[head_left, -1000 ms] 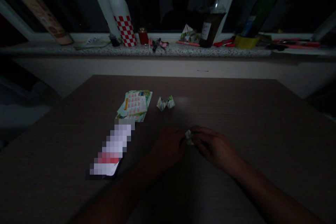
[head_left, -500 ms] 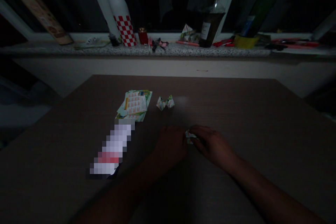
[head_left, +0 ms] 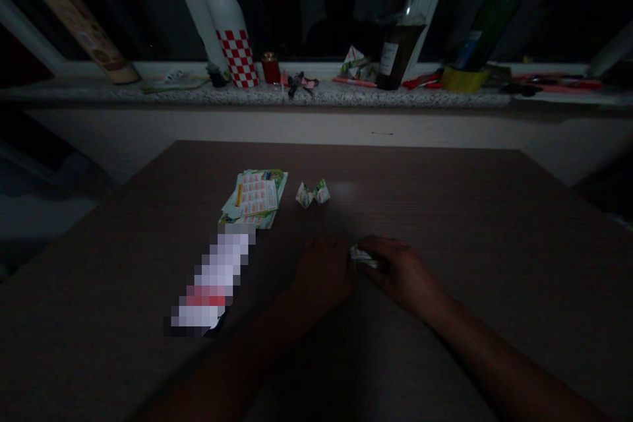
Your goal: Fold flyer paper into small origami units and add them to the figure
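Between my two hands, low over the table point(head_left: 445, 211), is a small folded piece of printed paper point(head_left: 363, 256). My right hand point(head_left: 398, 270) pinches it between thumb and fingers from the right. My left hand point(head_left: 324, 267) is closed at the paper's left end; its fingertips are hidden in the dim light. Beyond the hands stands a folded paper piece with two pointed ends point(head_left: 312, 193). To its left lies a loose stack of printed paper sheets point(head_left: 257, 196), green and white with rows of print.
A phone-like object with a pixelated screen point(head_left: 215, 280) lies left of my arms. Along the stone windowsill point(head_left: 336, 97) stand a red-checked white bottle point(head_left: 235, 46), a small red jar point(head_left: 270, 69), a dark cup point(head_left: 394, 56) and a green bottle point(head_left: 489, 20) in a yellow holder.
My right thumb and fingers have closed further round the paper, whose visible part now looks narrower and flatter. My left hand has hardly moved.
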`<state>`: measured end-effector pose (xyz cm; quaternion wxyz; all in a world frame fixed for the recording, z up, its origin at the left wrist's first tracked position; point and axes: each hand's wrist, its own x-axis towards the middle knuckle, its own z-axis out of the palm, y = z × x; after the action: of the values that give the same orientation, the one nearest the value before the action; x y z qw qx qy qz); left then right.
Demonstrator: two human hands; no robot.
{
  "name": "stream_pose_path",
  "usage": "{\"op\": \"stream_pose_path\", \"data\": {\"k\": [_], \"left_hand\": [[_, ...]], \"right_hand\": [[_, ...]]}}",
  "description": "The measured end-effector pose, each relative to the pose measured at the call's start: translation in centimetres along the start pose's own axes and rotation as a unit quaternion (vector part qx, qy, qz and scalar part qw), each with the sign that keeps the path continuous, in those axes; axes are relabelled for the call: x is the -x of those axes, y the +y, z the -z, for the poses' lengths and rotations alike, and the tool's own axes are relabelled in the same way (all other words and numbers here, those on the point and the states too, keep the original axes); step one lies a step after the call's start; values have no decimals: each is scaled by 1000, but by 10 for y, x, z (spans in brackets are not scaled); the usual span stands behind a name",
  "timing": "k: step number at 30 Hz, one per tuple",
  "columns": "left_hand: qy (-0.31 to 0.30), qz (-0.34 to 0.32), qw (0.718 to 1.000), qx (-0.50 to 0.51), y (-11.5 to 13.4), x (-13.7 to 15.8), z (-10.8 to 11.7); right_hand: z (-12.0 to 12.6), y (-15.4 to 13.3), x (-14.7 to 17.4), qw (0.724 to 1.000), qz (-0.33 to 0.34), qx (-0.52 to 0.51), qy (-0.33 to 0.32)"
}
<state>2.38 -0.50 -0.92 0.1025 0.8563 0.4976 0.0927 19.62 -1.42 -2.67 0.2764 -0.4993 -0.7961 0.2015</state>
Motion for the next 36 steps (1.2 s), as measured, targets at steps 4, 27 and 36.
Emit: {"op": "stream_pose_path", "data": {"k": [4,27,36], "left_hand": [[-8,6,1000,-2,0,0,0],[-4,-4,1000,9,-2,1,1],[6,-47,999,27,-6,4,0]], "right_hand": [[4,1,1,999,-23,-40,-14],[15,16,10,1000,4,5,-18],[4,8,1,998,23,44,-28]]}}
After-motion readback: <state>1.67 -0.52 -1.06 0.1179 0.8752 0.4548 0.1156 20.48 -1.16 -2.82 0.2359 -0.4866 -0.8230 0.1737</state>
